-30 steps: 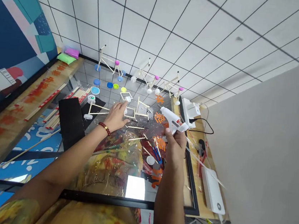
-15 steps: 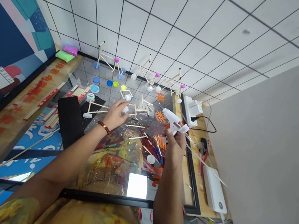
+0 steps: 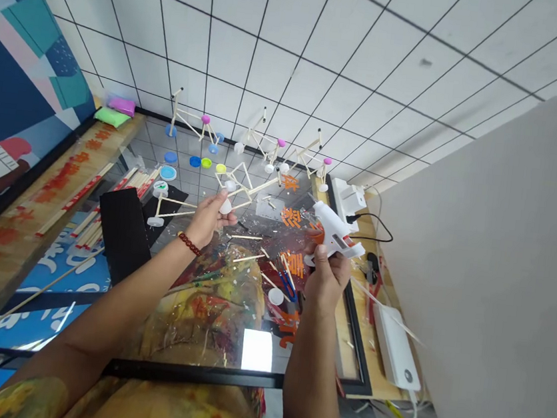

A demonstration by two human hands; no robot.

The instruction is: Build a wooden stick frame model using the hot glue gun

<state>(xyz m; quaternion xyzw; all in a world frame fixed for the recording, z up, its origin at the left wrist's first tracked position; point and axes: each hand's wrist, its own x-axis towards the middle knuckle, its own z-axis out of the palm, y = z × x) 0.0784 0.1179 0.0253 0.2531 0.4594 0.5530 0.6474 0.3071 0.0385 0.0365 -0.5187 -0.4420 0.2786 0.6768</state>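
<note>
While left hand (image 3: 207, 219) pinches stick frame (image 3: 261, 188), right hand (image 3: 330, 275) grasps glue gun (image 3: 331, 223), long axis slanting, nozzle (image 3: 312, 200) up-left.

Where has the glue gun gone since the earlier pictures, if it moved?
Yes, the glue gun has shifted right, closer to the white socket strip.

White tiled wall (image 3: 282, 42), patterned panel (image 3: 0, 90) at left, black-edged glass tabletop (image 3: 199, 376), bright reflection (image 3: 257, 351).
</note>
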